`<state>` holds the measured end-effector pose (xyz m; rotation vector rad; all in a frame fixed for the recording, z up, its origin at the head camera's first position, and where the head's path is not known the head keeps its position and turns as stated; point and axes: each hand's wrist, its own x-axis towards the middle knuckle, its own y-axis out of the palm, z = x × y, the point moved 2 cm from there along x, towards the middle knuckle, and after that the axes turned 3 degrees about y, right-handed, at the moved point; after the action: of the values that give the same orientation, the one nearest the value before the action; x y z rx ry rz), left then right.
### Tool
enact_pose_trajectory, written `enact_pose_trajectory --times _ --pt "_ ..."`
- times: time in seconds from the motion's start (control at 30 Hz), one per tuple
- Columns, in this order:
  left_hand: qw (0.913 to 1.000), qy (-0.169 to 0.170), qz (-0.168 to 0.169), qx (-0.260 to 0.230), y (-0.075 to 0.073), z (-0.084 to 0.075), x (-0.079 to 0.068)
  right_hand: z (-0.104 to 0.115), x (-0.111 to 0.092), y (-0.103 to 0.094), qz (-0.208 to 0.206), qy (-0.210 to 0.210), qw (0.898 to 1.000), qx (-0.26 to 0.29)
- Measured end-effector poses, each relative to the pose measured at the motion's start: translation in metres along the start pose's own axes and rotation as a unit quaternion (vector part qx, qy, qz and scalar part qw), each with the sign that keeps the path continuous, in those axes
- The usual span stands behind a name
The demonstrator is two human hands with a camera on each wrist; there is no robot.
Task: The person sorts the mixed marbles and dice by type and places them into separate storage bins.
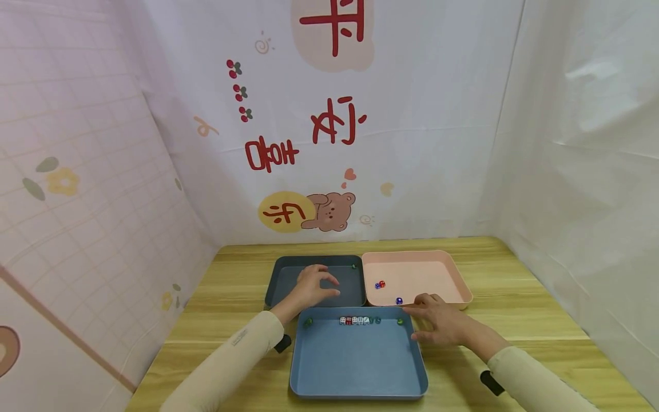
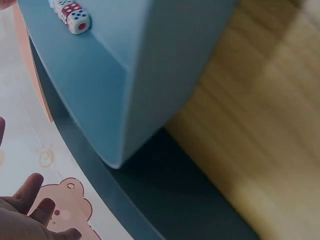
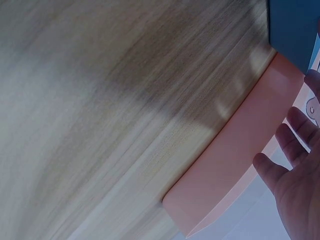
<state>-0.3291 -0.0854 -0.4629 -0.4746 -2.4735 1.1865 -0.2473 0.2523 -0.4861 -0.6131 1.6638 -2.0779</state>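
My left hand (image 1: pixel 309 288) hovers over the dark tray (image 1: pixel 280 280), its thumb and fingers apart with nothing between them. In the left wrist view its fingertips (image 2: pixel 46 206) spread loosely. My right hand (image 1: pixel 440 321) is where the pink tray (image 1: pixel 422 272) meets the blue tray (image 1: pixel 357 366), fingers apart and holding nothing. Its index fingertip comes close to a blue die (image 1: pixel 399 300) inside the pink tray's near edge. A red die (image 1: pixel 382 284) and another blue die (image 1: pixel 377 286) lie together farther back. Along the blue tray's far wall runs a row of white dice (image 1: pixel 360 320) including one red die (image 1: pixel 349 320).
Green pieces (image 1: pixel 400 321) lie near the blue tray's far corners, and another small green piece (image 1: pixel 353 266) is in the dark tray. All three trays stand on a wooden table (image 1: pixel 195 343). Printed cloth walls (image 1: pixel 432 143) enclose its back and sides.
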Motion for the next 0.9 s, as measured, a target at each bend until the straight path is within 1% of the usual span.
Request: enact_pose_trajectory --times 0.1,0.33,0.43,0.53,0.63,0.77,0.9 --pt "1.0 0.005 -0.002 -0.004 0.0 0.002 -0.006 -0.001 0.0 0.002 -0.003 0.0 1.0 0.0" --pt "0.9998 0.009 0.014 -0.011 0.004 0.002 -0.02 -0.003 0.0 0.005 -0.016 -0.005 1.0 -0.009" --pt "0.9996 0.017 0.02 -0.013 0.008 0.001 -0.025 -0.003 0.0 0.004 -0.015 -0.005 1.0 -0.004" --pt "0.9995 0.023 0.02 -0.011 0.012 0.001 -0.028 -0.002 0.0 0.003 -0.011 -0.003 1.0 -0.002" --pt "0.9994 0.03 0.014 -0.005 0.016 0.001 -0.03 -0.002 0.0 0.002 -0.01 -0.002 1.0 -0.003" --pt "0.9996 0.026 0.012 0.001 0.022 0.003 -0.033 -0.001 0.0 0.002 -0.012 -0.005 1.0 -0.008" --pt "0.9996 0.022 0.017 0.009 0.028 0.005 -0.036 -0.001 0.001 0.002 -0.011 -0.006 1.0 -0.01"
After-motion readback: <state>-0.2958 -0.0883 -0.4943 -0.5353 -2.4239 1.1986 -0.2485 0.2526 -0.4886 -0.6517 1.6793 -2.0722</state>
